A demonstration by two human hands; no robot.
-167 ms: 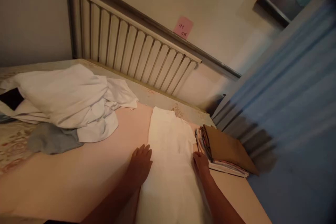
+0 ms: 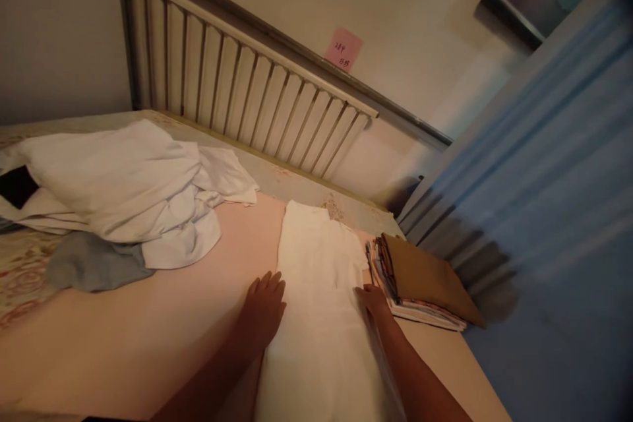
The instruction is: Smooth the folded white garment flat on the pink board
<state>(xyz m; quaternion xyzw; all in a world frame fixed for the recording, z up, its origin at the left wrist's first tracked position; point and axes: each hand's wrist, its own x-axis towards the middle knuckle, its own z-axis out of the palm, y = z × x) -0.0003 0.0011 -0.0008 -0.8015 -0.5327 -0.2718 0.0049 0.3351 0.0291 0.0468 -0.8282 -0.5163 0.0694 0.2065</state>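
A white garment (image 2: pixel 319 303) lies folded into a long strip on the pink bed sheet (image 2: pixel 148 336), running away from me. My left hand (image 2: pixel 264 311) rests flat on the sheet against the strip's left edge, fingers stretched out. My right hand (image 2: pixel 373 301) sits at the strip's right edge, fingers extended along the cloth and touching it. Neither hand grips anything that I can see.
A stack of folded clothes (image 2: pixel 420 283) with a brown piece on top lies right of my right hand. A heap of white laundry (image 2: pixel 123 184) and a grey cloth (image 2: pixel 89 264) sit at left. A slatted headboard (image 2: pixel 247 92) and blue curtain (image 2: pixel 558 211) bound the bed.
My right hand has slid slightly forward and left along the strip's right edge. The left hand has barely moved.
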